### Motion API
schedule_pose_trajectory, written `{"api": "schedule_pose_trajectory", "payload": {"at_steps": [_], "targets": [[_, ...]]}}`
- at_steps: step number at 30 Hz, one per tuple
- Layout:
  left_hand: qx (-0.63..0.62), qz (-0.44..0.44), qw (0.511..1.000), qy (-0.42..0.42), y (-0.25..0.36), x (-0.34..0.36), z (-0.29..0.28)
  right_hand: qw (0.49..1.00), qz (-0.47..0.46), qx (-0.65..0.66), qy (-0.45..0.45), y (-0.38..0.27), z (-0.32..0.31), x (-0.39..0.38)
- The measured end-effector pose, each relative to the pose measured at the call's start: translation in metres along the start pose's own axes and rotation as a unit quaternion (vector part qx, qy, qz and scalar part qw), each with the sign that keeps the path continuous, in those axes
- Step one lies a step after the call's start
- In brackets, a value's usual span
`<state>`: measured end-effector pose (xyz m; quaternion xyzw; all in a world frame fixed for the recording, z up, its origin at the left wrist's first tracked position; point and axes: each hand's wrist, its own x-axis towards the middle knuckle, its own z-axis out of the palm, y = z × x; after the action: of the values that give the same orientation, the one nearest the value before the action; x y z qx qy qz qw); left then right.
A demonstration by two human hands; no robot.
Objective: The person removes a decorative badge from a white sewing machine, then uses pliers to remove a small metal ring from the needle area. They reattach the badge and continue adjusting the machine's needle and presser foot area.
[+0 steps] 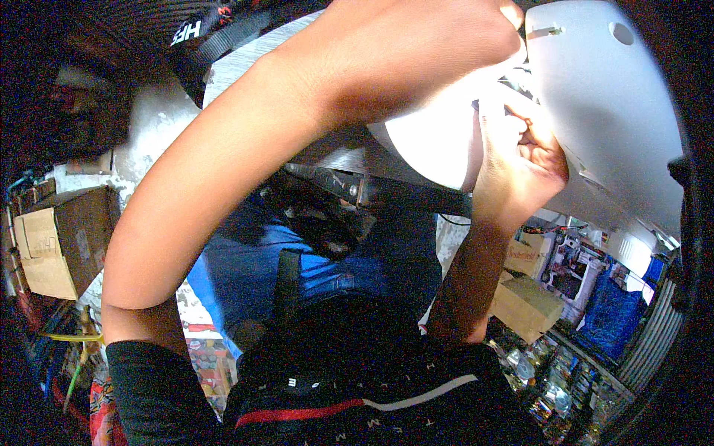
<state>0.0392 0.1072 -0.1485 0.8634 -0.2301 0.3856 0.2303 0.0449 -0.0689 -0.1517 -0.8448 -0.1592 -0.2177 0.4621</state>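
My left hand [483, 37] is at the top centre, back up, its fingers mostly hidden where they reach down beside a large white plastic cover [599, 104] with a round hole. Just below, my right hand [524, 149] has its fingers curled at a bright white curved piece [424, 145] next to that cover. Strong light washes out the spot between the hands, so I cannot make out what the right fingers hold.
A dark metal bar [327, 178] runs under the work, above my legs. Cardboard boxes [44, 253] stand at the left and at the right [524, 305]. A black strap [208, 44], a blue bag [610, 320] and small cluttered parts [550, 386] surround me.
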Motion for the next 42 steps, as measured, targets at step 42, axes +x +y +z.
{"api": "schedule_pose_trajectory", "payload": {"at_steps": [42], "targets": [[-0.059, -0.206, 0.976, -0.028, 0.045, -0.037, -0.004, 0.871, 0.191, 0.449, -0.060, 0.078, 0.000, 0.062]]}}
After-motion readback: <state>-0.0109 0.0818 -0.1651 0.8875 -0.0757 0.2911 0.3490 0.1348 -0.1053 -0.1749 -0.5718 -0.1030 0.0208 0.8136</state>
